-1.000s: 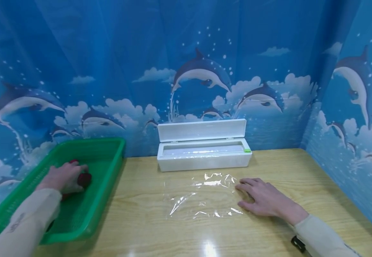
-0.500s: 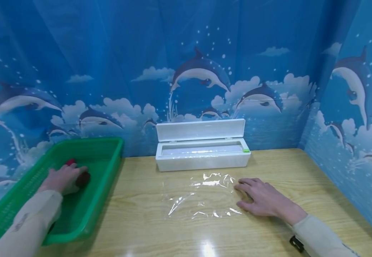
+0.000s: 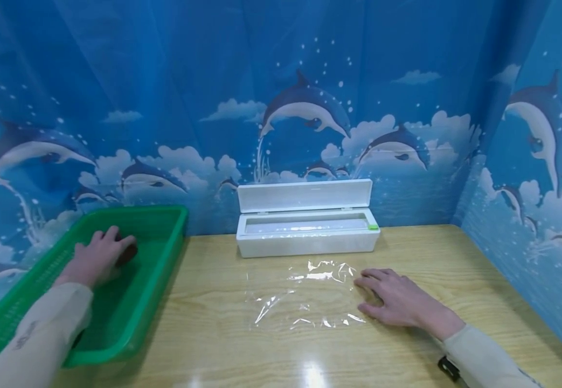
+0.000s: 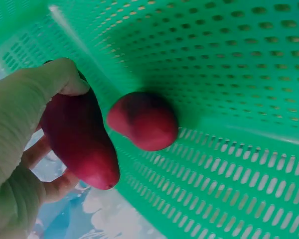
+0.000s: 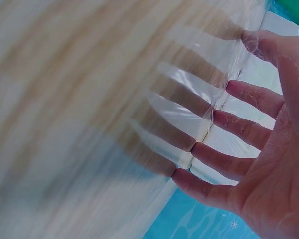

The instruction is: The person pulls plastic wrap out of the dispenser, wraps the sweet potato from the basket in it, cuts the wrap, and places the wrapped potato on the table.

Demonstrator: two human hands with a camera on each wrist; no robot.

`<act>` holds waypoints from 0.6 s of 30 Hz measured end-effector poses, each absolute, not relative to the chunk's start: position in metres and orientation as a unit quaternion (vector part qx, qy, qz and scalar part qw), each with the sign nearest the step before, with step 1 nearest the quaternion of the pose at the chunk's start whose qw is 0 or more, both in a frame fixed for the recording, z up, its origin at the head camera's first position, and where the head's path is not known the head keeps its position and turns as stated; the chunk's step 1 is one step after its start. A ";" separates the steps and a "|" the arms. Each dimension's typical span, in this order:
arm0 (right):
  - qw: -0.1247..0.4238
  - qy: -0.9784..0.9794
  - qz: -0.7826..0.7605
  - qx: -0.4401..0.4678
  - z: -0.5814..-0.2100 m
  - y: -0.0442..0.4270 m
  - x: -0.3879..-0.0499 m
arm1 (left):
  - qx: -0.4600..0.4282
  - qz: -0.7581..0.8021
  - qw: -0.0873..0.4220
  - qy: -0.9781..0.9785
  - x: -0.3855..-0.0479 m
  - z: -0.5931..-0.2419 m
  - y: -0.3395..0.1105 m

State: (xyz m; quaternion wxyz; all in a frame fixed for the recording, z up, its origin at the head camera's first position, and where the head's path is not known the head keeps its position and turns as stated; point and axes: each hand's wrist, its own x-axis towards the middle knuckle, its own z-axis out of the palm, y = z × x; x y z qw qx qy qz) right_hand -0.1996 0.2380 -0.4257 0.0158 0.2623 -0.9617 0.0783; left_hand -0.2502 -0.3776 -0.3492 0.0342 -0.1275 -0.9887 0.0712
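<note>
My left hand (image 3: 95, 260) is inside the green basket (image 3: 161, 280) and grips a dark red mango (image 4: 82, 134), thumb on one side and fingers on the other. In the left wrist view a second red mango (image 4: 144, 122) lies in the basket just beside it. A clear sheet of cling film (image 3: 305, 296) is spread on the table. At its right edge, my right hand (image 3: 399, 299) rests on the table with spread fingers. In the right wrist view its fingertips touch the film's edge.
A white cling film dispenser (image 3: 307, 242) stands at the back of the table (image 3: 242, 355), its lid raised and a light green piece at its right end. Behind it hangs a blue dolphin-print curtain (image 3: 203, 81), which also runs along the right side.
My left hand has shifted slightly up and away inside the basket with the mango. The red mango seen earlier beyond the fingers is now hidden in the head view. My right hand stays put.
</note>
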 end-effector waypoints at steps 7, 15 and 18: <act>0.009 -0.962 0.081 0.262 -0.426 0.238 -0.199 | -0.129 0.069 0.052 -0.988 -0.249 -0.328 -0.367; 0.007 -0.961 0.075 0.266 -0.426 0.239 -0.200 | -0.144 0.061 0.073 -0.985 -0.244 -0.310 -0.358; 0.004 -0.960 0.078 0.267 -0.426 0.239 -0.201 | -0.148 0.058 0.076 -0.984 -0.241 -0.305 -0.356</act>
